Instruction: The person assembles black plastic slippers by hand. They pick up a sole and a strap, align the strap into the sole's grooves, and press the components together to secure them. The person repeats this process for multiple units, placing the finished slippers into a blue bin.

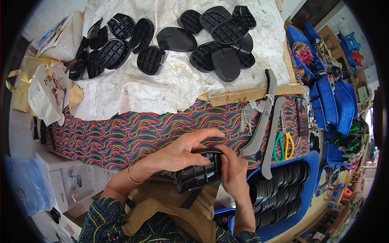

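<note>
Both my hands hold one black ribbed plastic heel piece point(197, 175) just above my lap, at the near edge of the table. My left hand point(182, 152) lies over its top with the fingers stretched across it. My right hand point(233, 169) grips its right end, thumb on the ribbed face. A thin bracelet circles my left wrist.
Many more black heel pieces point(223, 40) lie on a white sheet point(162, 89) at the back of a table with a rainbow-patterned cloth point(133, 133). Grey blades point(263, 113), green and yellow scissors point(283, 143) and a phone point(302, 115) lie right. A blue bin point(312, 162) holds stacked black pieces.
</note>
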A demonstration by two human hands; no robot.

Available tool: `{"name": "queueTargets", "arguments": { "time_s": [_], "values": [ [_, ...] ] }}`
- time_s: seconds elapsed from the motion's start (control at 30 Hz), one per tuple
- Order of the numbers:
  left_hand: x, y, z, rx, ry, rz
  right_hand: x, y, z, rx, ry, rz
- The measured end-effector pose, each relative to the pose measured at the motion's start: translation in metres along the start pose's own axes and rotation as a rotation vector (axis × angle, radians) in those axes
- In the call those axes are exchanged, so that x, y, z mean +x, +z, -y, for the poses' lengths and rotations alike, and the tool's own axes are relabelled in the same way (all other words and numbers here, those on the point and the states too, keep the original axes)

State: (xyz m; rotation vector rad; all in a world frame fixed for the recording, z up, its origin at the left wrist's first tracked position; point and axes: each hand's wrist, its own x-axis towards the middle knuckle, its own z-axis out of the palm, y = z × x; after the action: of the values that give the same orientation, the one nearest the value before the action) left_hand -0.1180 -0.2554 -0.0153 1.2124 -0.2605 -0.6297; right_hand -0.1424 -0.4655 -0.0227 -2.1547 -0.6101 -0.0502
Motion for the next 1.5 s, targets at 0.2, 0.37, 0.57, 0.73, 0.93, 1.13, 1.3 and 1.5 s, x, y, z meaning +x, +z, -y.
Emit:
{"name": "queueTargets", "arguments": {
  "time_s": [0.2, 0.37, 0.57, 0.73, 0.93, 1.13, 1.3, 1.5],
  "values": [
    [0.003, 0.006, -0.005, -0.009, -0.064, -0.107, -0.018, 0.034, 0.013, 0.156, 0.228, -0.307],
    [0.004, 0.013, -0.002, 0.251, 0.036, -0.212, -0.015, 0.046, 0.010, 0.203, 0.270, -0.401],
    [0.018, 0.010, 0.000, 0.983, 0.397, -0.138, -0.003, 0.012, -0.006, 0.034, 0.090, -0.355],
    [0.022, 0.004, 0.004, 0.890, 0.432, -0.140, -0.031, 0.018, -0.022, 0.097, 0.173, -0.391],
    [0.015, 0.009, 0.016, 0.817, 0.344, -0.208, -0.030, 0.002, -0.013, 0.036, 0.117, -0.371],
    [0.014, 0.015, 0.014, 0.775, 0.238, -0.230, 0.002, -0.005, 0.007, -0.109, -0.070, -0.120],
    [0.012, 0.016, 0.018, 0.577, 0.139, -0.232, 0.003, 0.001, -0.004, 0.003, -0.097, -0.059],
    [0.016, 0.014, 0.024, 0.565, 0.157, -0.262, 0.005, 0.002, -0.003, 0.066, -0.046, -0.089]
  ]
}}
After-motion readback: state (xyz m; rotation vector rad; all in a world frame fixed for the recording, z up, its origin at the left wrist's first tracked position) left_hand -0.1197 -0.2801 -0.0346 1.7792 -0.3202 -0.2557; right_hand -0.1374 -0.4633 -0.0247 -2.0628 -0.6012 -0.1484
